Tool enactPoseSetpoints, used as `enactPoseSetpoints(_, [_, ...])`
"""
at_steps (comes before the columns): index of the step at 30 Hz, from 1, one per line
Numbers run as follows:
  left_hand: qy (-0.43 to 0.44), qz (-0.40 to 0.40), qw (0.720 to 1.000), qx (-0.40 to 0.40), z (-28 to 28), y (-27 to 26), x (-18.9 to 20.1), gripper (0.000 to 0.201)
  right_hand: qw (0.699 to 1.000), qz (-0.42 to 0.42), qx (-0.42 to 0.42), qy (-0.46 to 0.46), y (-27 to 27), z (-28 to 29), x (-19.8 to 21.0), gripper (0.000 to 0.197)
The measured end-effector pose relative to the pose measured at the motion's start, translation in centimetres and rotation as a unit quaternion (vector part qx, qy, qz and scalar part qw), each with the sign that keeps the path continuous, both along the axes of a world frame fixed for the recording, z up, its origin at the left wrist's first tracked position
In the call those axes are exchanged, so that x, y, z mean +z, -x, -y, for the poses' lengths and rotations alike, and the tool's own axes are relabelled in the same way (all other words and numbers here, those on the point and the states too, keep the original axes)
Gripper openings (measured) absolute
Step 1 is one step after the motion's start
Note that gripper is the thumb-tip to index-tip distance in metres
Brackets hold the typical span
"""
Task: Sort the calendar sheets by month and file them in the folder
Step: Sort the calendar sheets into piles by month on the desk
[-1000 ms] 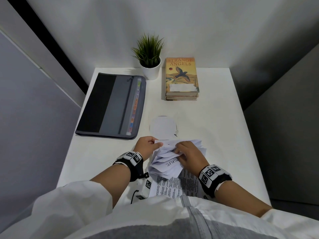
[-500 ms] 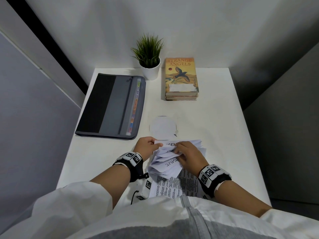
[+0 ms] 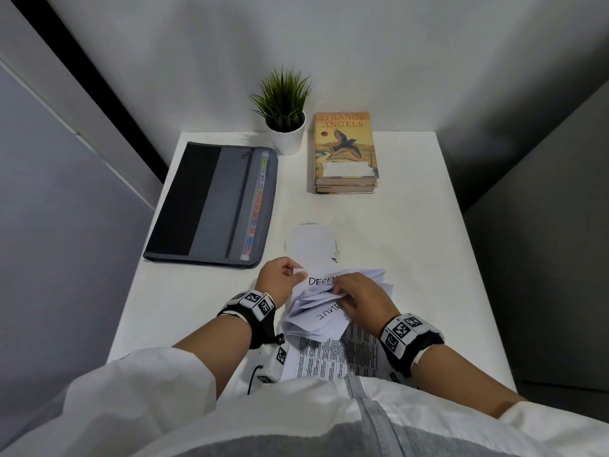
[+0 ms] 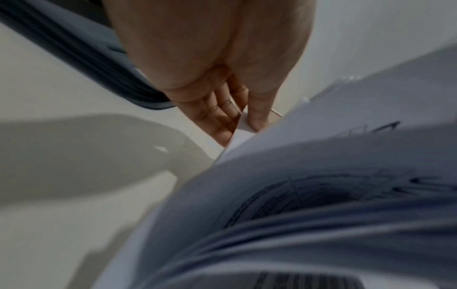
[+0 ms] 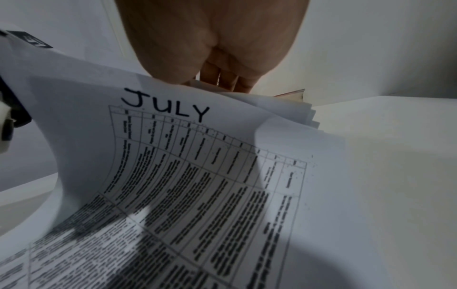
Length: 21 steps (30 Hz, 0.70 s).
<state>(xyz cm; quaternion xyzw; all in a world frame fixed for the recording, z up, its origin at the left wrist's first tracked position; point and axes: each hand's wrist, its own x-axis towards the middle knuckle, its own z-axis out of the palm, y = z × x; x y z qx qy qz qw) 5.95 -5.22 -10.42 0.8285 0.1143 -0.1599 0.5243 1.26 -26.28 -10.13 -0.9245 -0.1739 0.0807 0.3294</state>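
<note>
Top sheet [image 3: 321, 279] now bares "DECEM", rest hidden by right hand [image 3: 362, 300]; both hands' fingers pinch the calendar sheets [image 3: 316, 316].

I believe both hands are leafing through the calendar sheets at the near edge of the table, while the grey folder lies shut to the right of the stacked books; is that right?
Not quite: the grey folder lies to the left of the stacked books, not the right, as the head view shows. The rest stands: the left hand and right hand both work the calendar sheets at the near edge of the table.

The right hand [image 3: 357, 300] hides the end of "DECEM" on the top sheet [image 3: 321, 280].
</note>
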Motion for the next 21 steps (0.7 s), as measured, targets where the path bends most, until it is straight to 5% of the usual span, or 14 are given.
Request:
enactPoseSetpoints(6, [-0.081,0.027,0.994,-0.071,0.0,-0.3,0.8,0.008,1.000,-0.022,0.012,0.016,-0.5,0.2,0.7,0.005])
enactPoseSetpoints(12, [-0.202,0.118,0.958,-0.169,-0.1,-0.3,1.5,0.003,0.998,-0.044,0.037,0.037,-1.4,0.1,1.9,0.002])
enactPoseSetpoints(18, [-0.120,0.040,0.978,-0.164,0.3,-0.2,2.3,0.008,0.993,-0.075,0.060,0.075,-2.7,-0.4,2.9,0.011])
enactPoseSetpoints(21, [-0.070,0.063,0.985,-0.146,0.0,-0.2,3.4,0.017,0.991,-0.078,0.055,0.093,-2.9,-0.6,3.0,0.013])
